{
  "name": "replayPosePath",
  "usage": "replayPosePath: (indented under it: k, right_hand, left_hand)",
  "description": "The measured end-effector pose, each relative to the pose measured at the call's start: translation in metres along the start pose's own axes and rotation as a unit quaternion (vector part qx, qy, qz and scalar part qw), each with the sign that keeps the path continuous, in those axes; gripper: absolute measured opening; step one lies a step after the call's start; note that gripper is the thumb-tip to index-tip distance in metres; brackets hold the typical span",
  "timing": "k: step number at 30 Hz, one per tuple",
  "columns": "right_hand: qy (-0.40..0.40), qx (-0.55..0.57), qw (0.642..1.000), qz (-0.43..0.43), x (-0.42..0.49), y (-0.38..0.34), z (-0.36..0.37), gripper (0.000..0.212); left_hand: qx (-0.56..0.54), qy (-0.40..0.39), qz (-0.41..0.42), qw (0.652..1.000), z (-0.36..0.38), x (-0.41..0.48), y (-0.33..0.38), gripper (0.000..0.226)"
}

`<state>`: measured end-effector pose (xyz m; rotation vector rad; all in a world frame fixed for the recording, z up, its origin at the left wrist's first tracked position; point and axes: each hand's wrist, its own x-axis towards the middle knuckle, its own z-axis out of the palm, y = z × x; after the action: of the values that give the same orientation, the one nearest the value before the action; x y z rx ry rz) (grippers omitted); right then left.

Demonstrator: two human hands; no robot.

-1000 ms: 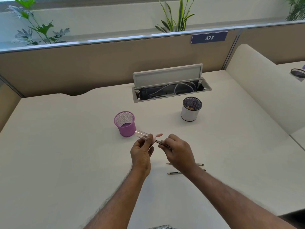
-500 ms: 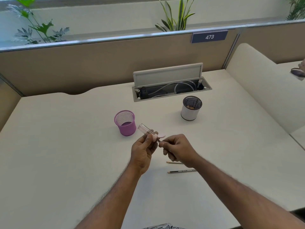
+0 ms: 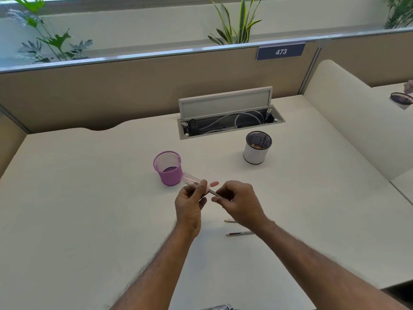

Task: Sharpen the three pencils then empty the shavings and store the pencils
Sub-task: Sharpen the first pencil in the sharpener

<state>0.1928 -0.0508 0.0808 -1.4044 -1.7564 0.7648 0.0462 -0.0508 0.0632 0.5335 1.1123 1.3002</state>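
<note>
Two pencils lie on the pale desk (image 3: 89, 220) nearest us, just beyond our right forearm: the nearer pencil (image 3: 239, 233) is a dark stick with a light tip at its left end, lying almost level, and the second pencil (image 3: 230, 220) shows only its tan left end from under our wrist. They lie near each other without touching.

Above the desk, at centre, our two bare hands meet. Our right hand (image 3: 239, 203) has its fingers curled in, thumb and forefinger pinching the third pencil (image 3: 213, 192), a thin dark shaft that angles up and to the left. Our left hand (image 3: 190, 203) wraps its fingers around the sharpener (image 3: 194, 179), with the thumb pressed along its side. The sharpener is a clear tube with a faint pink tint and a pale pink end piece, and the pencil's far end goes into it. Whether any shavings lie inside the tube we cannot tell.

Just behind the tube's open-looking end stands a purple mesh cup (image 3: 168, 167), upright. Farther back and to the right stands a white cup (image 3: 257, 148) with a dark mesh lining and something brownish at its bottom. Beyond both, a cable hatch (image 3: 225, 113) is sunk in the desk with its lid raised, white cables coiled inside.
</note>
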Motion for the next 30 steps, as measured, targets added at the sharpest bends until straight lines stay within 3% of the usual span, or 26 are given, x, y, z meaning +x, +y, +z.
replayPosePath:
  k: [3, 7, 11, 15, 21, 26, 30]
  right_hand:
    - [0.05, -0.134, 0.984, -0.107, -0.004, 0.005, 0.003, 0.016]
    - [0.018, -0.085, 0.989, -0.118, -0.002, 0.008, 0.004, 0.012]
    - [-0.034, 0.023, 0.999, -0.009, 0.003, 0.007, 0.0, 0.012]
    - [-0.086, 0.156, 0.979, 0.096, 0.007, 0.006, -0.006, 0.015]
    - [-0.152, 0.332, 0.909, 0.201, 0.005, 0.007, -0.012, 0.015]
    - [-0.22, 0.396, 0.853, 0.26, 0.006, 0.007, -0.016, 0.018]
    - [-0.215, 0.376, 0.867, 0.246, 0.006, 0.005, -0.016, 0.007]
  left_hand:
    - [-0.008, 0.023, -0.005, 1.0, 0.004, -0.004, -0.003, 0.024]
    - [-0.019, 0.053, -0.019, 0.998, 0.004, -0.007, -0.007, 0.019]
    - [-0.031, 0.01, -0.024, 0.999, -0.005, -0.005, -0.006, 0.011]
    - [-0.013, -0.064, -0.03, 0.997, -0.009, -0.006, 0.001, 0.007]
    - [-0.012, -0.103, -0.031, 0.994, -0.012, -0.005, 0.002, 0.026]
    - [0.007, -0.112, -0.03, 0.993, -0.013, -0.001, 0.003, 0.025]
    - [0.018, -0.077, -0.017, 0.997, -0.009, -0.002, 0.002, 0.02]
